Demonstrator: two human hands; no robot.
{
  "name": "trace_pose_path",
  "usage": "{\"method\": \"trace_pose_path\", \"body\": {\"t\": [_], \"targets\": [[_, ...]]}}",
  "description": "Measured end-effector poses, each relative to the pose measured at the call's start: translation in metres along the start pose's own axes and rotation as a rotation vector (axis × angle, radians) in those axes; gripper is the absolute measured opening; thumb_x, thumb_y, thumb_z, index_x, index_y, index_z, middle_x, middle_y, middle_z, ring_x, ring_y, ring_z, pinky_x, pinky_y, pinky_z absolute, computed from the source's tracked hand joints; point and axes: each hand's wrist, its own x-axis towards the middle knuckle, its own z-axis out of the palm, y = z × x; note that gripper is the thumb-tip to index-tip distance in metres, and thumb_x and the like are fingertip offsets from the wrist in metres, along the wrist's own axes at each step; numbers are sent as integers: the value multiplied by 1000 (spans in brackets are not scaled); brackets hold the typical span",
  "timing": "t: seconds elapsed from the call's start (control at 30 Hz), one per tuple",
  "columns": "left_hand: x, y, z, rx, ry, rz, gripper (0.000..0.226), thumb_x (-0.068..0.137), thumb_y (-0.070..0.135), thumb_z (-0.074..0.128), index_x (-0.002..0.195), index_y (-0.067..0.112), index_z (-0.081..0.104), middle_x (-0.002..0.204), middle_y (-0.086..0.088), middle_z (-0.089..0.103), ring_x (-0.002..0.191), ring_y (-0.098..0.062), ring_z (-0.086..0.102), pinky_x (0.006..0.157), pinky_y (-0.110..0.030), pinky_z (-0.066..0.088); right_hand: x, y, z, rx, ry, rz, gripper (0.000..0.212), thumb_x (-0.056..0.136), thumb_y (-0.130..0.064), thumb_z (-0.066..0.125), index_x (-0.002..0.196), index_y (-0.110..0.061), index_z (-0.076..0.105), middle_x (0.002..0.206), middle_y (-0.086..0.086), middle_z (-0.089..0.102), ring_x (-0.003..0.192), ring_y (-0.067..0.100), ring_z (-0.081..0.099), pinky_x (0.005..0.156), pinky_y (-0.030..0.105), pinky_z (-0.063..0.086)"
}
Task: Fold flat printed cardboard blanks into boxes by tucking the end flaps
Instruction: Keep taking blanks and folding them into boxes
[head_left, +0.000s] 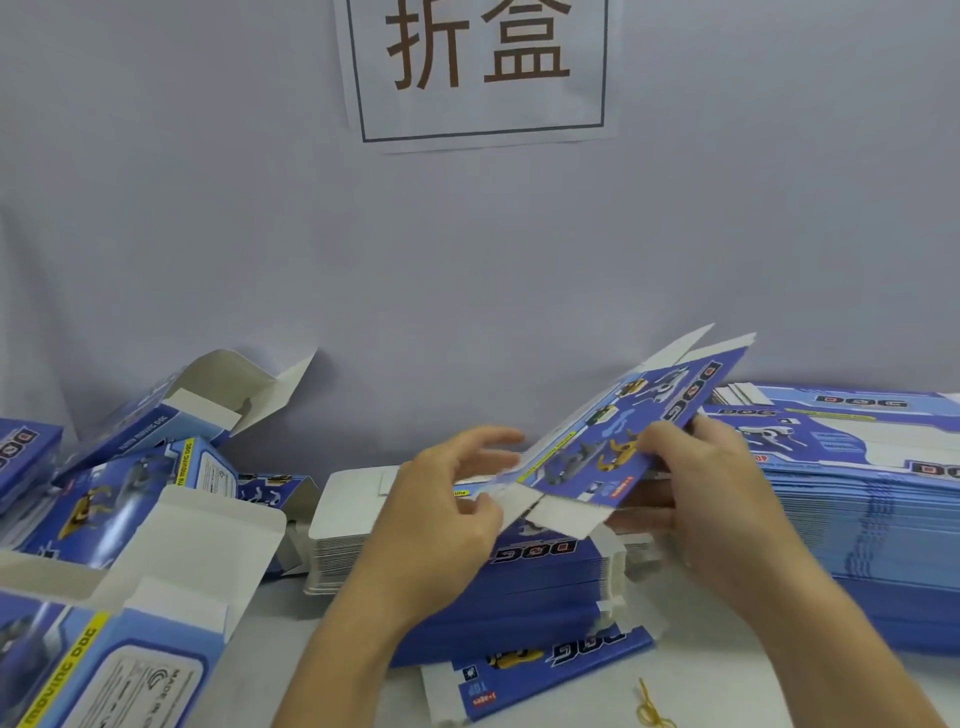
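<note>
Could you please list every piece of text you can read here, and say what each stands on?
"折盒": wall sign.
"DOG": held blank, right stack, middle stack.
"MOVING DOG": folded box, bottom left.
"MADE IN C…", cut off: same box.
Other small print: too blurred.
</note>
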Motion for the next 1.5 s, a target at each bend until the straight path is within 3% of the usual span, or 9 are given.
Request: {"method": "trace_pose_path", "body": {"t": [0.1,0.43,0.6,0.77,0.97,1.07,1.17,1.33,1.5], "targets": [[-4,0,-3,142,-124,36,72,86,8,59,129,63,41,126,42,50,117,16,48,87,-4,44,-4,-15,-11,-10,6,-87,17,88,-10,48,76,-13,60,64,8,71,52,26,70,39,27,49],[-11,2,30,131,-240,98,106,85,13,67,144,64,-5,156,30,3,151,-10,10,110,-43,44,-15,-27,-2,-77,-182,-179,15,72,-34,57,60,-32,66,72,10,71,67,27,74,60,41,57],[-8,0,35,39,-86,115,100,79,23,63,148,60,1,153,34,9,151,-12,14,106,-49,46,-15,-27,-6,-16,-146,-192,9,55,-40,66,53,-31,65,56,-8,63,54,12,69,54,34,51],[-9,-3,38,-51,11,106,94,76,22,61,144,66,14,153,34,19,147,-12,27,103,-52,48,-14,-29,-11,3,-238,-165,21,58,-42,64,59,-22,59,73,15,64,64,23,69,69,47,50],[-6,-5,29,-71,214,152,79,78,26,60,141,59,28,134,43,43,131,4,45,97,-25,52,-14,-31,-14,82,-207,-191,17,72,-29,56,61,-29,69,70,1,71,60,17,70,47,30,55],[-4,-3,25,-79,240,70,72,78,37,58,137,63,28,125,53,40,126,0,50,97,-19,47,-15,-32,-10,-18,-248,-251,13,89,-41,60,95,-38,71,85,-1,77,67,15,72,50,24,54],[-1,-3,24,-65,231,-47,73,82,53,58,144,55,20,128,39,38,124,-8,50,100,-31,47,-15,-30,-6,-59,-275,-269,20,96,-39,51,98,-51,67,90,-6,77,74,12,74,56,19,56],[3,-7,19,82,277,-207,72,91,38,63,151,24,25,96,22,54,85,0,56,59,-7,40,-11,-28,-10,-84,-279,-196,23,85,-34,56,105,-40,65,98,-3,76,86,18,75,60,25,58],[4,-1,17,195,222,-195,42,93,26,57,134,23,51,115,9,60,101,-11,56,70,-15,40,-5,-25,-14,-120,-124,-73,26,88,-5,49,101,-23,63,87,0,76,73,21,76,66,40,58]]}}
